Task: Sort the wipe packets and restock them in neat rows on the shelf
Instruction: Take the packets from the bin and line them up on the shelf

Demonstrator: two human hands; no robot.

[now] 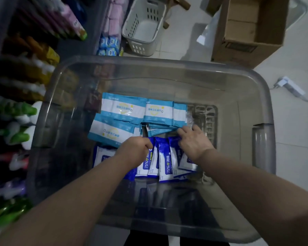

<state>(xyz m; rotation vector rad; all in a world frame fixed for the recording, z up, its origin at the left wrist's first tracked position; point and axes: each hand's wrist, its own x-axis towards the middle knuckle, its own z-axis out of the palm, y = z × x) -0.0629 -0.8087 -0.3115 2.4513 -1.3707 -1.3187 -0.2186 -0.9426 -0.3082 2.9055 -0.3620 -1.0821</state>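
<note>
1. Sorting is under way: inside the clear grey plastic storage bin (pixel 256 82), the light blue and white wipe packets (pixel 124 109) lie flat, apart from the dark blue and white wipe packets (pixel 163 157), which stand on edge.
2. The left hand (pixel 133 150) curls its fingers (pixel 147 144) round the dark blue row's end.
3. The right hand (pixel 194 142) rests bent fingers (pixel 184 132) at the other end; whether they pinch cannot be told.
4. Next, probably: squeeze the row together, lift it and carry it to the shelf (pixel 69 47) on the left.

Lighting was dim and cool. The tiled floor (pixel 292 166) at far right was brightest. The shelf goods (pixel 16 110) at left were dark and blurred. The wipe packets (pixel 158 110) at centre were sharpest. Wide-angle distortion bowed the rim of the clear bin (pixel 149 63); soft glare streaked its near wall.
</note>
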